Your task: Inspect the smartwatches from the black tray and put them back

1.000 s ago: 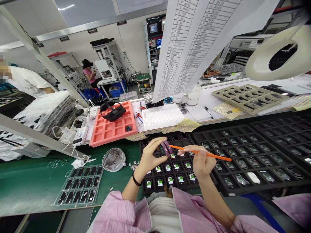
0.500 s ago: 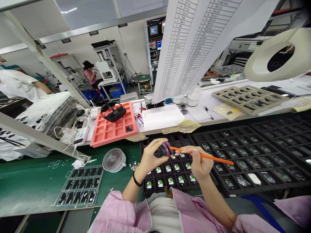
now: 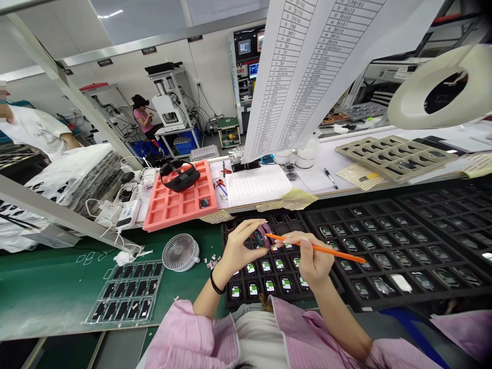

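Note:
My left hand [image 3: 240,248] is closed around a small dark device with a purple band [image 3: 260,237], held above a black compartment tray [image 3: 265,279] of small screens with green stickers. My right hand [image 3: 313,259] grips a thin orange stick [image 3: 319,248] like a pen, its tip touching the device. Both hands hover just over the tray's upper rows.
More black trays [image 3: 403,241] of parts stretch to the right. A small white fan [image 3: 180,252] and a flat sheet of dark parts [image 3: 126,297] lie on the green mat. A pink tray [image 3: 179,202], papers, a beige tray [image 3: 395,154] and a hanging list sit behind. People work at the left and back.
My hands have shifted only slightly; the orange stick's tip has moved a little closer onto the device. The person at the left has moved about.

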The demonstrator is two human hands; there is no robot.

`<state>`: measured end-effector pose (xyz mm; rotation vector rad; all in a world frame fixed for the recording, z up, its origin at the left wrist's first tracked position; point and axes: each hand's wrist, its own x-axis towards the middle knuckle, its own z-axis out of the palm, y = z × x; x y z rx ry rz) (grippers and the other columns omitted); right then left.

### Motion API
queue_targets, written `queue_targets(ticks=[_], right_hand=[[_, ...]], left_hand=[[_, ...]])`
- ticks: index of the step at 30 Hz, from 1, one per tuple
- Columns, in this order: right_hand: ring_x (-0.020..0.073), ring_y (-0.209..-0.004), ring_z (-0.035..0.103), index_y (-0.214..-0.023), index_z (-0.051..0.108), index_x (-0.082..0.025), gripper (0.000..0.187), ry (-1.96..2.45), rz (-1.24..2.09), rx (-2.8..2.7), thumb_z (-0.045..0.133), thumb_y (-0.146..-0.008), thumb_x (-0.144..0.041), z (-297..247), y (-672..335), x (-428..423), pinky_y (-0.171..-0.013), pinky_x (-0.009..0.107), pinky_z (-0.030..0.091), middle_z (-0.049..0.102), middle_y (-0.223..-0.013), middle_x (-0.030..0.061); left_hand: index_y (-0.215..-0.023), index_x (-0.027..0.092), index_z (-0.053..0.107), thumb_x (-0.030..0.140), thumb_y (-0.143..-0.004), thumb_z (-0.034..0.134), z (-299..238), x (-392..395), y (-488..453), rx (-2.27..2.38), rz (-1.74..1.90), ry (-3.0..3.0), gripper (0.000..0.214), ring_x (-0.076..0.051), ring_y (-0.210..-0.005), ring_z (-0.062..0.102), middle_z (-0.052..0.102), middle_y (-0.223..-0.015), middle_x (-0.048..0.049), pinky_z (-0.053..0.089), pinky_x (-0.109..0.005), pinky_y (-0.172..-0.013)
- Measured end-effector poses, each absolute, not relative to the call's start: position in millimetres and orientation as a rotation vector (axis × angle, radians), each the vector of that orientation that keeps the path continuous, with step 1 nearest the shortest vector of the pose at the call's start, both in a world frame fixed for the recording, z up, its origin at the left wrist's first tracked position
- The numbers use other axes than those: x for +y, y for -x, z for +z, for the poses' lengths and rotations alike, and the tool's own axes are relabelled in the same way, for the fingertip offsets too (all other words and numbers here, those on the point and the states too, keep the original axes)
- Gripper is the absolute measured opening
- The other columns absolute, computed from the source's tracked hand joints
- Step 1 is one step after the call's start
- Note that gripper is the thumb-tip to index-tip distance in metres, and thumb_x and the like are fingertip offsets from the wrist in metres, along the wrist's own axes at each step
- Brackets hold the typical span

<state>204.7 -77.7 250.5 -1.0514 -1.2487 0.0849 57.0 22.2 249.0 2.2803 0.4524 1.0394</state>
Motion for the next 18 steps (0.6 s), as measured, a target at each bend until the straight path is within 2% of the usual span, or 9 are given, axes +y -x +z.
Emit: queue_targets(ticks=[3, 8, 11, 14, 16, 18], right_hand=[[0.0200, -0.070, 0.072, -0.082, 0.064, -0.022, 0.031, 1.050, 0.011, -1.314, 0.037, -0.097, -0.022, 253.9, -204.7, -77.2, -0.061, 0.032, 0.058, 0.071, -0.066, 0.0034], [0.0179, -0.066, 0.071, -0.087, 0.062, -0.022, 0.028, 0.968, 0.056, -1.248, 0.036, -0.098, -0.024, 241.0, -208.0, -74.4, -0.060, 0.030, 0.057, 0.072, -0.069, 0.0021], [0.0168, -0.069, 0.072, -0.086, 0.055, -0.023, 0.023, 1.022, 0.142, -1.043, 0.036, -0.099, -0.027, 227.0, -207.5, -68.9, -0.067, 0.032, 0.058, 0.073, -0.075, 0.0009], [0.0197, -0.084, 0.072, -0.079, 0.046, -0.023, 0.018, 1.163, 0.405, -0.963, 0.054, -0.091, -0.034, 219.8, -202.7, -60.6, -0.076, 0.036, 0.058, 0.074, -0.091, 0.0045], [0.0218, -0.090, 0.071, -0.076, 0.039, -0.024, 0.033, 1.194, 0.585, -0.958, 0.069, -0.080, -0.036, 219.3, -198.8, -55.6, -0.075, 0.035, 0.059, 0.073, -0.099, 0.0068], [0.0214, -0.086, 0.070, -0.073, 0.035, -0.024, 0.044, 1.178, 0.705, -0.928, 0.078, -0.070, -0.037, 221.4, -196.0, -52.5, -0.069, 0.032, 0.059, 0.071, -0.097, 0.0062]], left_hand=[[-0.119, 0.020, 0.059, 0.012, -0.069, 0.074, 249.2, 21.9, -57.2, 0.459, 1.045, -2.279, 0.053, -0.022, -0.106, 0.062, 0.065, -0.116, -0.0098, 0.054, -0.036, -0.090], [-0.119, 0.021, 0.059, 0.012, -0.069, 0.072, 251.6, 20.4, -57.6, 0.537, 0.972, -2.254, 0.052, -0.022, -0.106, 0.062, 0.064, -0.117, -0.0088, 0.056, -0.031, -0.080], [-0.120, 0.021, 0.058, 0.012, -0.070, 0.071, 253.8, 20.2, -58.4, 0.575, 0.937, -2.296, 0.052, -0.022, -0.108, 0.061, 0.062, -0.119, -0.0084, 0.056, -0.031, -0.083], [-0.119, 0.022, 0.058, 0.013, -0.071, 0.070, 253.3, 20.6, -60.5, 0.624, 0.911, -2.366, 0.051, -0.022, -0.107, 0.060, 0.061, -0.118, -0.0078, 0.054, -0.034, -0.087], [-0.121, 0.023, 0.057, 0.012, -0.072, 0.068, 251.1, 20.7, -62.3, 0.631, 0.917, -2.373, 0.051, -0.022, -0.107, 0.060, 0.059, -0.117, -0.0074, 0.053, -0.035, -0.090], [-0.126, 0.025, 0.054, 0.012, -0.075, 0.065, 248.8, 20.4, -63.8, 0.622, 0.922, -2.336, 0.054, -0.021, -0.107, 0.060, 0.057, -0.119, -0.0075, 0.054, -0.035, -0.088]])
